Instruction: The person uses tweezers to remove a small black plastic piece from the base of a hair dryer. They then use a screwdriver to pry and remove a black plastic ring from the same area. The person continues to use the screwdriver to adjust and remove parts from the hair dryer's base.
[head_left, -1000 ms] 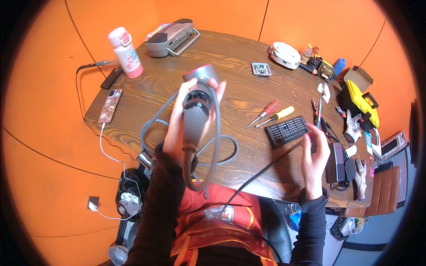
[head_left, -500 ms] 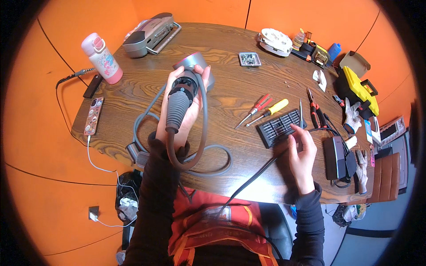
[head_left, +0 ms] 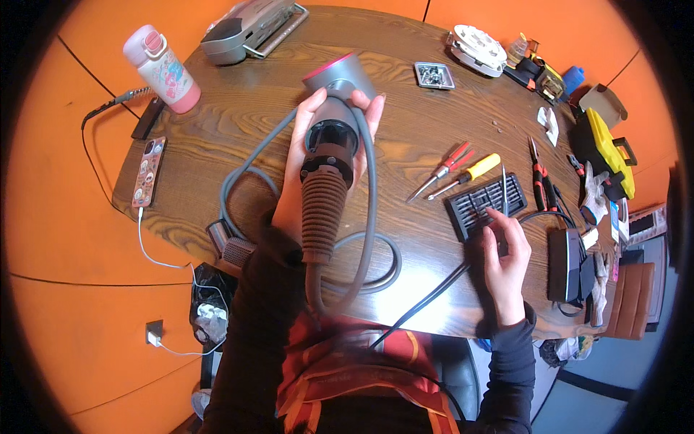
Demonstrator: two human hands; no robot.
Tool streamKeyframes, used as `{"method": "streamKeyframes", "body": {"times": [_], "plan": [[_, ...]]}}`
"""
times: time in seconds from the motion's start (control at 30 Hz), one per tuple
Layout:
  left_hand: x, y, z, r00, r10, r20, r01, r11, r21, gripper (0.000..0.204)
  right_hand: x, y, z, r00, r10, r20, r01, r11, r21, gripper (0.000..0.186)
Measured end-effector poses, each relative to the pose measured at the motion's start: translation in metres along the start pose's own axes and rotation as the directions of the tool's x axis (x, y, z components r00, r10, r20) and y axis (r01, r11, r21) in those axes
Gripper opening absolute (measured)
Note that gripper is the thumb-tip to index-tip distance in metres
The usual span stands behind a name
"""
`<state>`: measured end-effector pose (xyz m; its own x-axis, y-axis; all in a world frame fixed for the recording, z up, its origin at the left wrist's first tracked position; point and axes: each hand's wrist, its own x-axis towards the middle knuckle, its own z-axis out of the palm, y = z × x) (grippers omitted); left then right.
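A satin-grey hair dryer with a short, pink-rimmed cylindrical head point(head_left: 334, 137) is held above the brown wood-grained tabletop point(head_left: 405, 116), at the centre of the frame. The left hand point(head_left: 296, 159) curls around its neck, thumb and fingers pressing from both sides. Its smooth shell looks stiff, moderately heavy and possibly slippery; the glossy black exposed section point(head_left: 332, 136) seems the fragile part, so the neck or the tapering, ribbed, brownish-grey sleeve point(head_left: 323, 217) should give better hold. The thick, rubbery grey cord point(head_left: 371, 202) looks bendy but springy. The right hand point(head_left: 506, 267) has its fingers loosely bent, thumb apart, beside a slotted, rectangular black plastic bit case point(head_left: 473, 201), right of centre; contact is unclear.
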<state>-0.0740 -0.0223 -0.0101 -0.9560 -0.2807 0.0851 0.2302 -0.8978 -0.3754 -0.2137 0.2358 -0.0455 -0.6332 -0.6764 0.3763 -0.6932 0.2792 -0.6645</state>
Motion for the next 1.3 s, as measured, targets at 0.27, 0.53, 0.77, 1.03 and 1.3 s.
{"method": "streamKeyframes", "body": {"times": [0.27,0.53,0.77,1.03,1.3], "plan": [[-0.003,0.006,-0.002,1.0,-0.005,0.011,0.006,0.998,-0.06,0.054,0.0,0.002,0.002,1.0,0.0,0.006,0.0,1.0,0.009,0.027],[-0.001,0.005,-0.003,1.0,-0.012,0.011,0.013,0.996,-0.089,0.049,0.0,0.001,0.002,1.0,0.0,0.009,0.0,1.0,0.002,0.028],[-0.003,0.001,-0.001,0.999,-0.051,0.003,0.051,0.992,-0.118,0.043,-0.002,0.006,0.002,1.0,-0.018,0.01,0.018,1.0,-0.02,0.028],[-0.001,-0.025,-0.005,0.952,0.306,0.021,-0.234,0.68,0.695,0.057,-0.009,-0.052,-0.003,0.999,-0.01,-0.041,0.023,0.948,0.317,0.027],[0.008,-0.031,-0.014,0.886,0.459,0.061,-0.347,0.571,0.744,0.032,-0.003,-0.136,0.015,0.99,-0.126,-0.057,0.133,0.981,0.14,0.056]]}}
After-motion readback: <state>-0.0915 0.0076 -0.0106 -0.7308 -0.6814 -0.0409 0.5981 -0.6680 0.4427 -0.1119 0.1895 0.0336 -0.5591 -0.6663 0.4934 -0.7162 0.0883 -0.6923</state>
